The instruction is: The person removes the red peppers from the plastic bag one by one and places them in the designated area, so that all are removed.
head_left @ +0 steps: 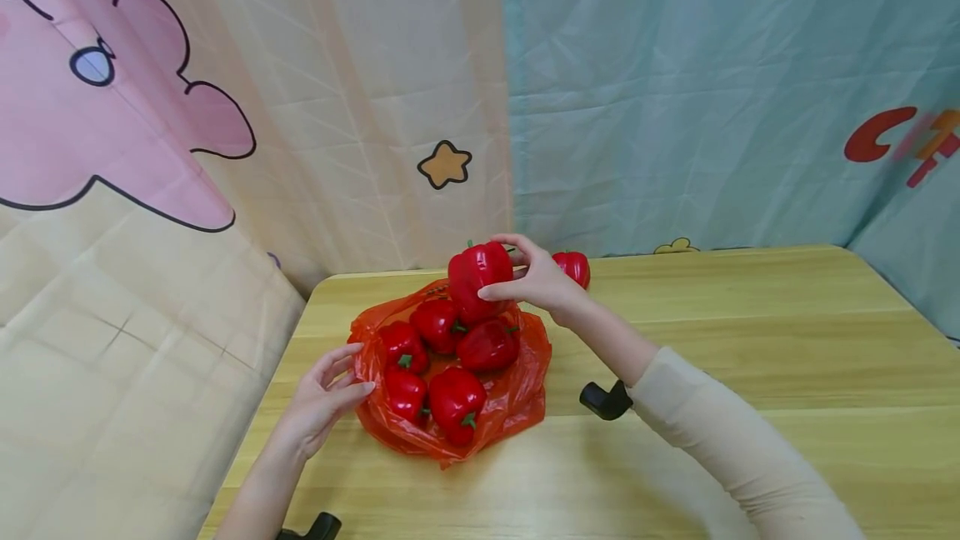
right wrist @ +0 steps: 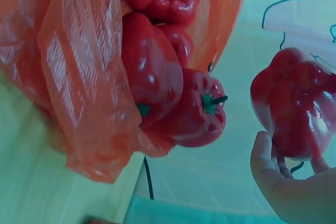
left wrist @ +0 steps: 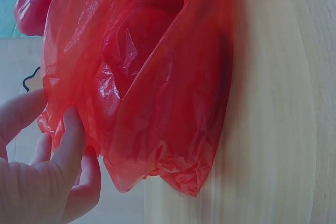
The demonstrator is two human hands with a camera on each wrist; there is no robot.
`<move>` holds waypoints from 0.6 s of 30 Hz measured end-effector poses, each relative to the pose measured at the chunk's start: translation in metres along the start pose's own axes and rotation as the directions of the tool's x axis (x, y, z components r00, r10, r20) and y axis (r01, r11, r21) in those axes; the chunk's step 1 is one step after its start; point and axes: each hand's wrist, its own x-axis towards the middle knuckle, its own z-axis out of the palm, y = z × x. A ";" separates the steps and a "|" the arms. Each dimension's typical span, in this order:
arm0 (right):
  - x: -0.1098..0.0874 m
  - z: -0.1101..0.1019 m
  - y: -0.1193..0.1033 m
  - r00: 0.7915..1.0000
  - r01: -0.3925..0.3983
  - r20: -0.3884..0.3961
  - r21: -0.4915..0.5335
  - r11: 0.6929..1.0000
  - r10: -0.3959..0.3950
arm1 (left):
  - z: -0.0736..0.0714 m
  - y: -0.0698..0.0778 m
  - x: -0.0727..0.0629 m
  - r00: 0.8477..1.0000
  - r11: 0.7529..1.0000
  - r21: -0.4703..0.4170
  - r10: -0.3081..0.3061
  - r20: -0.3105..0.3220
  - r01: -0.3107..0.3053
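Note:
My right hand [head_left: 542, 280] grips a red bell pepper [head_left: 477, 277], held above the far side of a red plastic bag [head_left: 525, 386]. In the right wrist view the fingers and thumb hold this pepper [right wrist: 296, 106] from one side. Inside the open bag lie several more red bell peppers with green stems, such as one pepper [head_left: 456, 398] at the near side. My left hand [head_left: 322, 402] is at the bag's left rim, thumb and fingers spread. The left wrist view shows its fingertips [left wrist: 73, 124] right at the thin film of the bag [left wrist: 157, 103].
Another red bell pepper [head_left: 573, 267] lies on the wooden table [head_left: 750, 340] near its back edge, partly behind my right hand. A printed curtain [head_left: 637, 107] hangs behind the table. Black wrist-camera mounts [head_left: 606, 400] show beside both forearms.

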 end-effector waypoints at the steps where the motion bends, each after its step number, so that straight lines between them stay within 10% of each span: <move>1: 0.000 -0.003 0.000 1.000 0.001 -0.003 -0.002 1.000 -0.001 | 0.000 0.000 0.000 1.000 1.000 -0.001 0.000 -0.004 0.000; 18: -0.007 -0.051 0.000 0.997 -0.003 -0.075 -0.066 0.998 -0.002 | 0.000 -0.001 -0.001 1.000 1.000 -0.008 -0.003 -0.015 0.003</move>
